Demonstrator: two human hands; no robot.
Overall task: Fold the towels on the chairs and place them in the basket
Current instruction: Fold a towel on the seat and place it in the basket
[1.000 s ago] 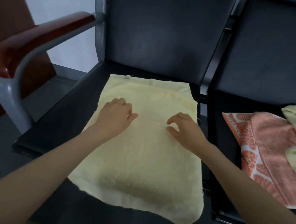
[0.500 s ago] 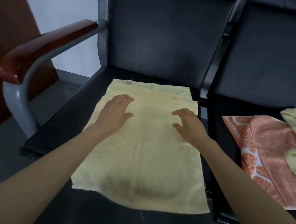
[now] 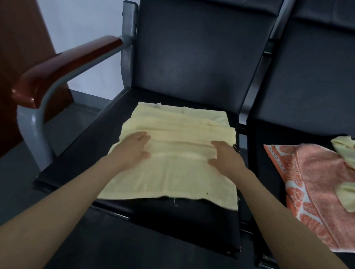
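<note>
Both hands, left [image 3: 134, 149] and right [image 3: 224, 159], lie flat and apart on the yellow towel [image 3: 174, 173] spread over the left seat [image 3: 77, 156]. Smoothing seems in hand; folding next calls for gripping an edge. No basket shows.

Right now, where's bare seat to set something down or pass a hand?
Free: left seat strip between yellow towel and armrest; the band from that towel's near edge to the seat front; a narrow strip left of the orange towel. Crowded: left hand and right hand press the yellow towel's middle; crumpled towels sit on the orange one.
</note>
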